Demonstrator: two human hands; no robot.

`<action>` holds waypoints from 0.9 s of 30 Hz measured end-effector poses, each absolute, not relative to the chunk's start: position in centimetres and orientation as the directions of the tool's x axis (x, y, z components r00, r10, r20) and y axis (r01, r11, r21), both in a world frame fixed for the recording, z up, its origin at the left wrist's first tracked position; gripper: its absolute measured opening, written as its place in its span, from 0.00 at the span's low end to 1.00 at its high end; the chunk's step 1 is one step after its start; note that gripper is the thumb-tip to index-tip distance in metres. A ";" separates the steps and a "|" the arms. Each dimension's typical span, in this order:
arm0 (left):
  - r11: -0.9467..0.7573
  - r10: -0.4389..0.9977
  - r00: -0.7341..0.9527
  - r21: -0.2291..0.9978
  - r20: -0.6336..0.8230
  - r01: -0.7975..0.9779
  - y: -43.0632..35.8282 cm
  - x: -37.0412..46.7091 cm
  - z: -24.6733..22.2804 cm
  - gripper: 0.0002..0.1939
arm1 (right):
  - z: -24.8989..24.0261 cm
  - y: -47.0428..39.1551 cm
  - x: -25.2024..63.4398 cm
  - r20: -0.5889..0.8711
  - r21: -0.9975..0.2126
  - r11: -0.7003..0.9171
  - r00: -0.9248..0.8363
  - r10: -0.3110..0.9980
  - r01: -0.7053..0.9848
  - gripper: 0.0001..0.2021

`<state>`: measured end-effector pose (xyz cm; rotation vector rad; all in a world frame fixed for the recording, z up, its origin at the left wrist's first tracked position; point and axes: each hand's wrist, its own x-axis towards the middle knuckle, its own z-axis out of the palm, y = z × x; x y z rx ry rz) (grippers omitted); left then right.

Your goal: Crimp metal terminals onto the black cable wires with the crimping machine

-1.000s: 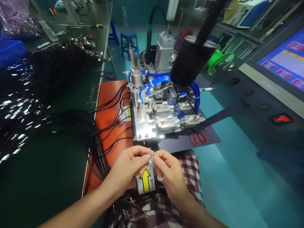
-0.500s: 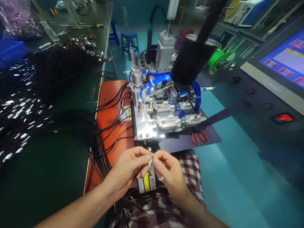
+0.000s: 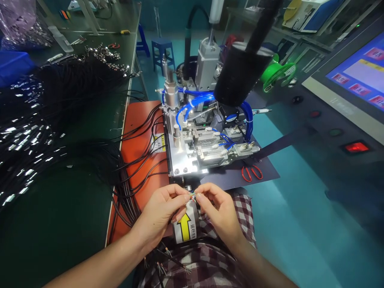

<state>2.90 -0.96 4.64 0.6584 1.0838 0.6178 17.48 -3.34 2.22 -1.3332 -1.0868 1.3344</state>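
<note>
Thin coloured wires [image 3: 192, 195], at the end of a cable, stretch between my two hands just in front of the machine [image 3: 207, 148]. My left hand [image 3: 168, 208] is closed in a pinch on them from the left; the rest of the cable is mostly hidden by its fingers. From the right, my right hand [image 3: 219, 208] pinches the wire tips between thumb and forefinger. Below the hands is a white label with a yellow arrow [image 3: 185, 230]. Several black cables with stripped ends [image 3: 162, 266] lie across the checked cloth on my lap.
Black cables [image 3: 127, 196] run over the orange board [image 3: 136, 128] to the machine's left side. A large cable heap [image 3: 75, 88] covers part of the dark table. Red-handled scissors [image 3: 252, 173] lie right of the machine. A control screen [image 3: 360, 76] stands at the right.
My right hand has shifted slightly right, away from the left, so more of the coloured wires shows between the fingertips. My left hand has barely moved.
</note>
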 end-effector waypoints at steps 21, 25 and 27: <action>0.568 0.800 0.235 0.823 -0.552 0.000 -1.5 3.4 4.5 0.07 | 1.0 -3.4 17.0 -0.322 -0.912 -0.336 -0.100 0.942 -0.234 0.11; 0.547 0.810 0.290 0.835 -0.510 -0.058 -1.3 3.0 4.3 0.06 | 1.2 -3.3 17.0 -0.325 -0.909 -0.338 -0.090 0.941 -0.245 0.12; 0.542 0.800 0.346 0.838 -0.490 -0.065 -1.2 2.8 4.2 0.06 | 1.2 -3.3 17.0 -0.332 -0.905 -0.345 -0.093 0.939 -0.249 0.12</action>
